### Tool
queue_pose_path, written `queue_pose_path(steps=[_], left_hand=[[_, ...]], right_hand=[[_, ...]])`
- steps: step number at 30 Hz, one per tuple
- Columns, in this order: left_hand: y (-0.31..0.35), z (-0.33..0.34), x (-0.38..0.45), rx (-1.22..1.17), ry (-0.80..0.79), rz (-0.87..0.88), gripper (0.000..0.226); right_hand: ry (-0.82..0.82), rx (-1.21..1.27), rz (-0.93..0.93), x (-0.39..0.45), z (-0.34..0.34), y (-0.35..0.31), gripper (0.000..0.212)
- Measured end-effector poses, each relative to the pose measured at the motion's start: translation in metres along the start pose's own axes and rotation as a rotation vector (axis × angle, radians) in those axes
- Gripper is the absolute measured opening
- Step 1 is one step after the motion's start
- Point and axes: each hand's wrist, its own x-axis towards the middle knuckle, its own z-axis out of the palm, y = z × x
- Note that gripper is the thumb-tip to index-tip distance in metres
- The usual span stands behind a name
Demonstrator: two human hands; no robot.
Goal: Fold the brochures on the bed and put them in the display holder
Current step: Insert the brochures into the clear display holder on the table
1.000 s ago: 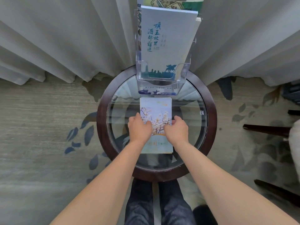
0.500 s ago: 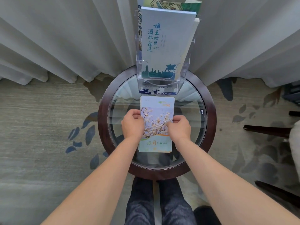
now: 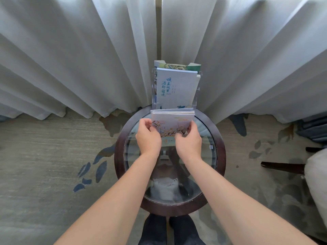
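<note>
A folded brochure [image 3: 172, 122] with a blossom picture is lifted off the glass, its top edge tilted toward the clear display holder [image 3: 196, 96]. My left hand [image 3: 148, 138] grips its left edge and my right hand [image 3: 188, 141] grips its right edge. The holder stands at the far rim of the round table and contains a pale blue brochure [image 3: 175, 89] with dark blue characters, with a green-patterned one [image 3: 178, 65] behind it. The held brochure's top edge sits right in front of the holder's lower front pocket.
The round glass table [image 3: 222, 152] has a dark wooden rim. White curtains [image 3: 88, 59] hang close behind the holder. Dark chair legs [image 3: 283, 167] and a pale cushion [image 3: 316, 174] are at the right. Patterned carpet [image 3: 44, 156] surrounds the table; my feet are below it.
The brochure lay flat on the glass under both hands; now both hands have lifted it by its sides and moved it toward the holder. The camera view has pulled back and upward.
</note>
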Motion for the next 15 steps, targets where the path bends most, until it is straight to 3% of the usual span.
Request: queue_pose_path(steps=[15], left_hand=[[-0.018, 0.017, -0.020, -0.083, -0.062, 0.008, 0.032]], right_hand=[[0.048, -0.006, -0.071, -0.020, 0.007, 0.028, 0.068]])
